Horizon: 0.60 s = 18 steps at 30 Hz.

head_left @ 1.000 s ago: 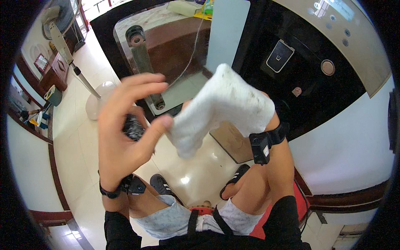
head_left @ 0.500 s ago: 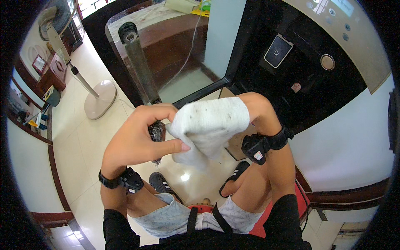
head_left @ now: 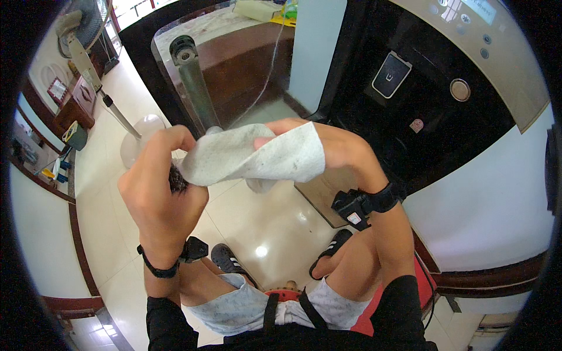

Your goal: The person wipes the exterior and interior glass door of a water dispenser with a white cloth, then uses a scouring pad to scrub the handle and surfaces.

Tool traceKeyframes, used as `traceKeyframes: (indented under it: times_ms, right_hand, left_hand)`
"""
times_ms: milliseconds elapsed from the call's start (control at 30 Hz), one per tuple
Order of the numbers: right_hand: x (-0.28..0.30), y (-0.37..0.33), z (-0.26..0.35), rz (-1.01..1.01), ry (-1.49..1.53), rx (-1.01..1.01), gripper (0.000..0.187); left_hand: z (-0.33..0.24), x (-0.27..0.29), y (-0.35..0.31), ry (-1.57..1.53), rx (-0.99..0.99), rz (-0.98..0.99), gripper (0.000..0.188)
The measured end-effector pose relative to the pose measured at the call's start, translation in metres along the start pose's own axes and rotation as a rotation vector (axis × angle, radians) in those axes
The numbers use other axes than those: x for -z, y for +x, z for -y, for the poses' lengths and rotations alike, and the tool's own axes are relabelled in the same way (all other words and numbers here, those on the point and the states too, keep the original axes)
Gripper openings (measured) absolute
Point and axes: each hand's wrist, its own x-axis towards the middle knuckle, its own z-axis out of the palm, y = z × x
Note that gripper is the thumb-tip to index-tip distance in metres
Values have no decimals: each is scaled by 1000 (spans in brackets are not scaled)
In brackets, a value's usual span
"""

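Observation:
A white cloth [head_left: 287,155], marked with small grey specks, stretches between my two hands, folded and twisted in the middle. My left hand [head_left: 158,187] is closed, its fingers and thumb gripping the cloth's left end. Against that palm sits a dark, fuzzy clump [head_left: 178,179], mostly hidden by the fingers, so its kind cannot be made out. My right hand [head_left: 342,146] is closed on the cloth's right part; its thumb shows over a fold while the cloth covers most of the other fingers.
Ahead stands a black appliance [head_left: 433,117] with a light control panel [head_left: 468,23]. Beside it is a black-framed glossy panel [head_left: 246,64] with a grey upright bar [head_left: 196,88]. A pedestal fan [head_left: 117,114] stands left. A brown board [head_left: 322,199] lies on the tiled floor.
Both hands have shifted left, and the left has turned and closed further around the dark clump. The cloth is now drawn out longer and twisted between them.

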Motion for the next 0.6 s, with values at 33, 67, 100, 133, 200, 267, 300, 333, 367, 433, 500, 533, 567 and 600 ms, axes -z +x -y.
traceKeyframes:
  times_ms: [33, 67, 100, 133, 200, 267, 300, 333, 367, 433, 500, 533, 567, 600]
  right_hand:
    - [0, 1, -7, -67, -71, 62, 49]
    - [0, 6, -13, -115, -69, 86, 40]
    - [0, 9, -17, -163, -67, 110, 34]
    - [0, 7, -12, -202, -95, 50, 33]
    - [3, 4, -4, -244, -123, -11, 31]
    - [18, 3, -12, -233, -106, 30, 28]
    - [24, 4, -17, -208, -84, 82, 27]
    - [22, 6, -19, -277, -74, 122, 23]
    - [24, 7, -19, -343, -111, 106, 23]
    - [27, 6, -17, -476, -186, 70, 22]
    - [28, 5, -20, -636, -287, 67, 30]
    - [26, 7, -21, -728, -303, 28, 32]
    - [23, 9, -21, -821, -318, -12, 33]
    - [18, 11, -21, -921, -255, -51, 35]
  left_hand:
    - [2, -2, 2, 12, -13, -26, 32]
    - [3, -4, 3, 24, -25, -52, 33]
    - [4, -4, 3, 44, -37, -30, 34]
    - [7, -2, 3, 68, -45, -8, 34]
    - [11, 3, 3, 86, -33, 36, 34]
    - [9, 4, 4, 48, 0, 75, 32]
    - [8, 6, 5, 23, 14, 82, 32]
    - [8, 7, 5, 1, 31, 92, 31]
    - [9, 7, 5, -22, 49, 102, 31]
    - [8, 8, 5, -35, 73, 149, 30]
    - [4, 6, 5, -71, 120, 193, 27]
    - [1, 6, 4, -94, 156, 213, 26]
    - [-2, 5, 3, -118, 192, 232, 25]
    - [-3, 0, 0, -204, 139, 261, 24]
